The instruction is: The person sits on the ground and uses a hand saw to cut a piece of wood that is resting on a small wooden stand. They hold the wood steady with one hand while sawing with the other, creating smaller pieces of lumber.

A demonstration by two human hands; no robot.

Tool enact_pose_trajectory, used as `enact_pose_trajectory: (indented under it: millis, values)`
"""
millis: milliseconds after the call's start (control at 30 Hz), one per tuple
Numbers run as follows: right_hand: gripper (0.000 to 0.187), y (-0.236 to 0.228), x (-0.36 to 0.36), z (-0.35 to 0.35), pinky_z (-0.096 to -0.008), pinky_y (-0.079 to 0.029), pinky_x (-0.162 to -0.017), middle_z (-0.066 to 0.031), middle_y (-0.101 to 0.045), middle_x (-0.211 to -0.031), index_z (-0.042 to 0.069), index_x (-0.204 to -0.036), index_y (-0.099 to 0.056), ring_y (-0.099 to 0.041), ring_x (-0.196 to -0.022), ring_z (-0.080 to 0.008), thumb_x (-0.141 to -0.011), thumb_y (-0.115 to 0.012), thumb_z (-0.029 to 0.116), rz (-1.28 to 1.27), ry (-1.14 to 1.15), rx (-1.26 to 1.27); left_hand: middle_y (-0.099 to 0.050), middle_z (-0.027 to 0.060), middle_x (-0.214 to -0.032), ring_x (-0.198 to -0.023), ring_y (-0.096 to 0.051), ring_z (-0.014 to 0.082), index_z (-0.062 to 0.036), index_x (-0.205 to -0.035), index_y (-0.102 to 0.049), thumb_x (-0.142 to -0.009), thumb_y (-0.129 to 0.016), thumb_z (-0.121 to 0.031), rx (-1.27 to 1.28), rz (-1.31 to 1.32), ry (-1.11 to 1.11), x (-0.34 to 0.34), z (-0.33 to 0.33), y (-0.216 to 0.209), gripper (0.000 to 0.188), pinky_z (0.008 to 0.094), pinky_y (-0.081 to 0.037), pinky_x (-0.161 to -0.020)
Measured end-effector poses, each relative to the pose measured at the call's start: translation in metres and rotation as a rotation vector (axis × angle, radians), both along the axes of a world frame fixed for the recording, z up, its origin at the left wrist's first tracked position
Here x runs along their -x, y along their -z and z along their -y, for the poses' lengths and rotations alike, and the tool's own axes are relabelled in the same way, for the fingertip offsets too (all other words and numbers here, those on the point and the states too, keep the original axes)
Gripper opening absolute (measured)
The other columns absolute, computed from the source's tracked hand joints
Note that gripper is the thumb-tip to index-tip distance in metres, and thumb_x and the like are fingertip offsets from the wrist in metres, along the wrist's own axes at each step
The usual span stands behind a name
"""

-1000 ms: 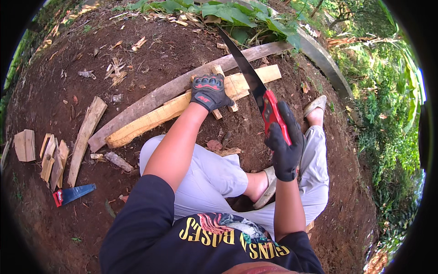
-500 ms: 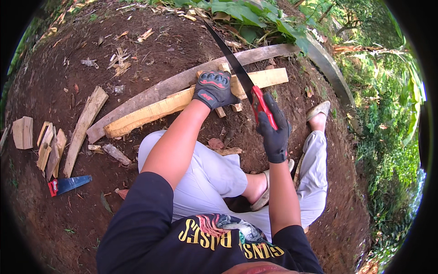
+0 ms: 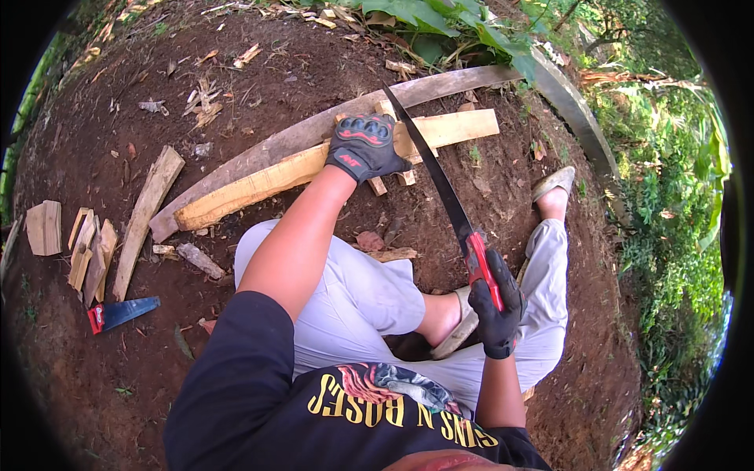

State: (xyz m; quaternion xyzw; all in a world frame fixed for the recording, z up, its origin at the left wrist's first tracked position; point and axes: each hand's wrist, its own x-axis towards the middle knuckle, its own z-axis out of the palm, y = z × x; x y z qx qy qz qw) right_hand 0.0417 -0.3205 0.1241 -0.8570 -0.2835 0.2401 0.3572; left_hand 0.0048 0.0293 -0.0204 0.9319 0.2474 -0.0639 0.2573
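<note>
A long pale wooden plank (image 3: 255, 188) lies across short wooden sticks (image 3: 378, 186) on the soil. My left hand (image 3: 364, 146), in a black glove with red trim, presses down on it with fingers curled over its far side. My right hand (image 3: 500, 304), gloved too, grips the red handle of a handsaw (image 3: 441, 182). The saw's dark blade slants up and left across the plank, just right of my left hand. The blade's tip reaches just beyond the plank's far edge.
Beyond the plank runs a long, greyish board (image 3: 290, 141). At left lie a second saw (image 3: 126, 313) with a blue blade, split wood pieces (image 3: 93, 259) and a rough board (image 3: 148, 222). Green leaves (image 3: 420, 16) hang over the far side. My legs (image 3: 345, 290) are folded close by.
My right hand has drawn the saw back toward my body and slightly right, so less blade extends past the plank. My left hand stays in nearly the same place on the wood.
</note>
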Motion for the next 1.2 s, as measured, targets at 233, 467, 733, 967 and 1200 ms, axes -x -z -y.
enact_pose_trajectory:
  millis: [233,467,733,967,1200]
  values:
    - [0.047,0.071,-0.044,-0.151,-0.039,-0.052,-0.107,-0.0192,-0.067,-0.146,0.006,-0.15,-0.063,-0.066,-0.132,-0.0271,-0.105,-0.065,0.023,0.125,-0.093,-0.146,-0.076,0.0176,-0.113,-0.108,-0.074,0.035,-0.0091,-0.117,-0.073,-0.071,-0.083,-0.07,-0.014,0.032,-0.012,0.0,0.002,0.004,0.077,0.0493,-0.054,-0.1]
    - [0.043,0.077,-0.045,-0.138,-0.0403,-0.051,-0.109,-0.0186,-0.069,-0.143,0.004,-0.148,-0.064,-0.066,-0.13,-0.0253,-0.107,-0.062,0.019,-0.038,0.012,-0.176,-0.076,0.0188,-0.113,-0.109,-0.073,0.0354,-0.0079,-0.117,-0.072,-0.07,-0.083,-0.071,0.026,-0.044,-0.035,-0.003,-0.001,-0.009,0.08,0.049,-0.054,-0.101]
    - [0.046,0.023,0.016,0.056,-0.0393,-0.057,-0.086,-0.0215,-0.074,-0.127,-0.003,-0.143,-0.065,-0.071,-0.093,-0.0218,-0.105,-0.061,0.023,0.108,0.055,-0.042,-0.076,0.019,-0.111,-0.108,-0.073,0.0355,-0.0086,-0.115,-0.072,-0.069,-0.082,-0.073,0.015,-0.017,-0.025,-0.002,-0.001,0.0,0.08,0.0517,-0.053,-0.101]
    - [0.042,0.07,-0.021,-0.09,-0.0383,-0.054,-0.1,-0.018,-0.072,-0.136,0.002,-0.145,-0.065,-0.07,-0.116,-0.0251,-0.107,-0.061,0.02,0.055,0.018,-0.13,-0.076,0.0185,-0.115,-0.111,-0.073,0.0351,-0.0089,-0.117,-0.073,-0.07,-0.083,-0.072,-0.006,0.01,-0.007,-0.002,0.001,0.003,0.079,0.0505,-0.053,-0.102]
    - [0.04,0.105,-0.046,-0.138,-0.0407,-0.056,-0.102,-0.0188,-0.073,-0.137,0.005,-0.144,-0.066,-0.073,-0.122,-0.0283,-0.107,-0.062,0.018,0.061,-0.021,-0.236,-0.076,0.0188,-0.113,-0.109,-0.074,0.0351,-0.0079,-0.116,-0.074,-0.07,-0.083,-0.071,0.002,-0.007,-0.027,-0.001,0.0,-0.005,0.078,0.048,-0.056,-0.099]
